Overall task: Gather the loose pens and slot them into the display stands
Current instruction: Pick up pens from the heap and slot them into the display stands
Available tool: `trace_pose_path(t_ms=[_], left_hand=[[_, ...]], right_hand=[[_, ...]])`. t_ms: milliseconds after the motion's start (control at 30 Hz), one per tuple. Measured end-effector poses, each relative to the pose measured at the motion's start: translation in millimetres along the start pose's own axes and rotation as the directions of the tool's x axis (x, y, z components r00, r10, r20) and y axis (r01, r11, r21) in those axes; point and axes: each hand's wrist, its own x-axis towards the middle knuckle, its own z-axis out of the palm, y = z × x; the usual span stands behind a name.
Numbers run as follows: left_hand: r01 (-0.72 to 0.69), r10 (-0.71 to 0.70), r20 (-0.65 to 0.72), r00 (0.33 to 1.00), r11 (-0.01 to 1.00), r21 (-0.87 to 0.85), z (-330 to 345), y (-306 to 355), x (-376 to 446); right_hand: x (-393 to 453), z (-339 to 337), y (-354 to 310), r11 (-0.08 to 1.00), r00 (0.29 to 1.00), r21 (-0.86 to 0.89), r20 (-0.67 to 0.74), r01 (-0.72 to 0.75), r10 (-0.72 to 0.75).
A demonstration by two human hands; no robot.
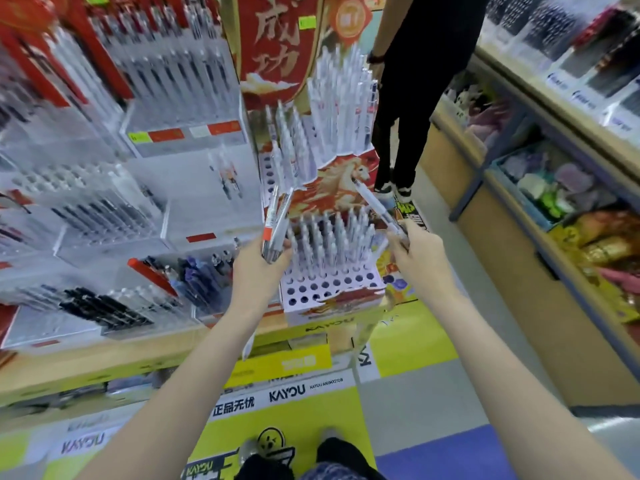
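- At the end of the shelf aisle, a tiered display stand (332,282) sits on the surface, its front rows of holes vacant and the rows behind them filled with upright pens.
- Left hand (258,263): fingers curled round a small bundle of pens (275,225), held near their lower ends, tips fanning up and away, just left of the stand.
- Right hand (420,251): pinches a single pen (375,206) at its lower end; the barrel angles up and left over the filled rows, not yet seated in a hole.
- Upper tier (339,109) of the stand carries more upright pens, well above both hands.
- Handling, judged: pens are light, rigid and smooth-barrelled, so a loose pinch may let one rotate or slip.
- Recommended hold: grip the single pen at mid-barrel or slightly above, bring it upright, and lower it into a vacant front hole.
- Caution: the seated pens stand close together; a slanted approach could knock neighbours askew.
- Keep the bundle clamped firmly; smooth barrels slide against each other.
- A person in dark clothing (412,91) stands beyond the stand.
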Motion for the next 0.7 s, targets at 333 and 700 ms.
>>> trace_pose_path(t_ms=[333,700], left_hand=[[-0.004,0.004,-0.023,1.0,1.0,-0.009,3.7,-3.2,-1.1],[0.063,-0.062,0.012,0.998,0.949,-0.308,-9.3,13.5,-25.3]], right_hand=[[-0.1,35.0,-5.9,0.95,0.99,-0.313,0.129,-0.007,0.05],[-20.3,-7.2,-60.7,0.453,0.907,0.793,0.409,-0.407,0.1]])
